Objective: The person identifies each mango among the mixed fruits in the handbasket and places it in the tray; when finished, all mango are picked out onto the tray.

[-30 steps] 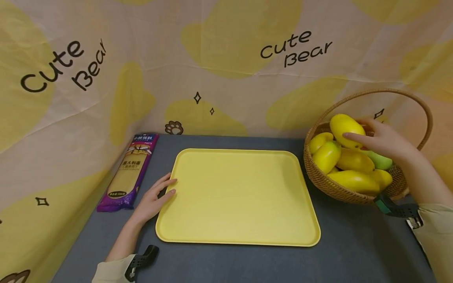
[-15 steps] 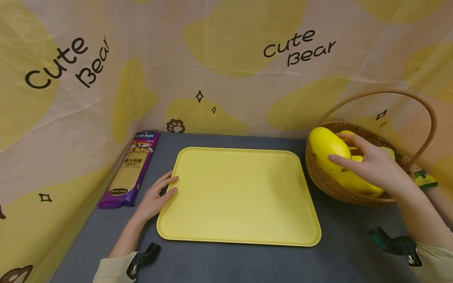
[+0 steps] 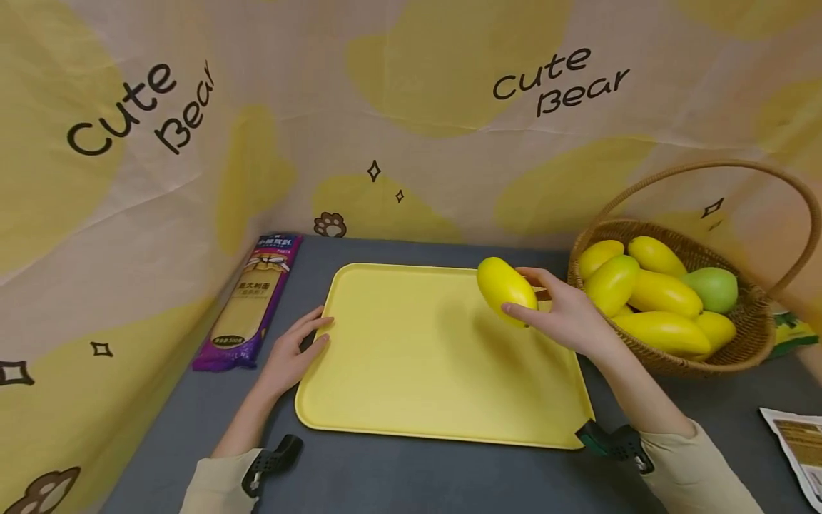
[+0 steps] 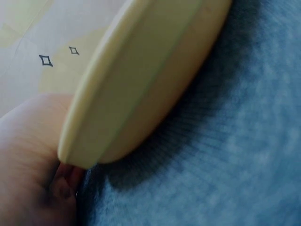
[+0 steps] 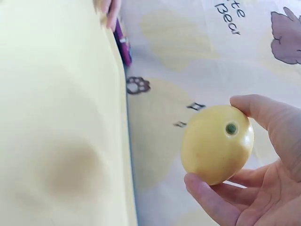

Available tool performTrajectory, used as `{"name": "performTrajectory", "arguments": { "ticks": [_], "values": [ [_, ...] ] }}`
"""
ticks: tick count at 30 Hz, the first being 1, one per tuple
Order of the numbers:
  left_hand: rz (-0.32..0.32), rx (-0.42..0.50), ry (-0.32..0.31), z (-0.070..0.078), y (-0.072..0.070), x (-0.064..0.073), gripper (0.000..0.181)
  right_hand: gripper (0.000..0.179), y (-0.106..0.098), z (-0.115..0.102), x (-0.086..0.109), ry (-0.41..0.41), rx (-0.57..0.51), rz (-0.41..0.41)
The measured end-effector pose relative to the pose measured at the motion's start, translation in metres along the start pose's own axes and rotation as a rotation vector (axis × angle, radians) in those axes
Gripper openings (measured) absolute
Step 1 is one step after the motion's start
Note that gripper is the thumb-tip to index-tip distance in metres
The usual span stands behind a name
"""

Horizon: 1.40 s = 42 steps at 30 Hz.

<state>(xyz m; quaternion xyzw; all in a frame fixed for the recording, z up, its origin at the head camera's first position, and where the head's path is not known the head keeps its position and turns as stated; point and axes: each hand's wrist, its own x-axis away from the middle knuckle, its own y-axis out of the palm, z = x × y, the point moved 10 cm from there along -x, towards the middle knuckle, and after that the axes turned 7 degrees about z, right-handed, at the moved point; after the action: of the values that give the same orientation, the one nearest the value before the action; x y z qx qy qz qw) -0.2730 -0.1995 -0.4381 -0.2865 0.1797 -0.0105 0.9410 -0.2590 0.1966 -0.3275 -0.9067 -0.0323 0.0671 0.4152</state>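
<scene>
My right hand (image 3: 565, 310) holds a yellow mango (image 3: 504, 289) above the right part of the yellow tray (image 3: 417, 385), apart from its surface. Thumb and fingers pinch the fruit from both sides; in the right wrist view the mango (image 5: 211, 150) shows a dark green stem spot. On the tray's left rim rest the fingertips and thumb of my left hand (image 3: 292, 357). The left wrist view has the tray edge (image 4: 127, 89) up close against that hand (image 4: 30, 150), with some fingers mostly hidden. Several mangoes (image 3: 661, 333) and a green fruit (image 3: 713, 289) lie in a wicker basket (image 3: 760, 343).
A purple pasta packet (image 3: 240, 303) lies left of the tray. Behind the basket's right side is a green-yellow package (image 3: 793, 334), and a white-edged packet (image 3: 796, 446) sits at the right. The basket handle (image 3: 713, 165) arches high. Patterned cloth (image 3: 417, 93) encloses the table (image 3: 417, 478).
From the basket, my right hand has lifted the mango out and carried it left over the tray. The left hand stays at the rim. The head view has shifted slightly right.
</scene>
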Motion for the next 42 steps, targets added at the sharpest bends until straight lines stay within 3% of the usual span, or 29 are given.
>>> {"name": "performTrajectory", "arguments": {
  "ticks": [5,13,20,27,36,42],
  "values": [
    [0.007,0.001,0.006,0.003,0.001,-0.001,0.035,0.076,0.039,-0.011,-0.016,-0.03,-0.044,-0.019],
    [0.007,-0.002,0.011,0.001,0.001,-0.004,0.034,0.076,0.099,-0.025,-0.04,-0.004,-0.13,-0.068],
    [0.008,-0.001,0.023,0.0,-0.001,-0.004,0.034,0.077,0.142,-0.043,-0.059,-0.014,-0.146,-0.04],
    [0.01,-0.011,0.043,0.002,-0.002,-0.003,0.033,0.077,0.163,-0.062,-0.072,-0.026,-0.126,0.011],
    [0.01,-0.018,0.044,0.001,-0.003,-0.002,0.031,0.075,0.187,-0.069,-0.082,0.0,-0.138,0.068],
    [0.018,-0.017,0.053,0.001,-0.001,-0.001,0.03,0.075,0.194,-0.075,-0.083,-0.045,-0.035,0.105]
  ]
}}
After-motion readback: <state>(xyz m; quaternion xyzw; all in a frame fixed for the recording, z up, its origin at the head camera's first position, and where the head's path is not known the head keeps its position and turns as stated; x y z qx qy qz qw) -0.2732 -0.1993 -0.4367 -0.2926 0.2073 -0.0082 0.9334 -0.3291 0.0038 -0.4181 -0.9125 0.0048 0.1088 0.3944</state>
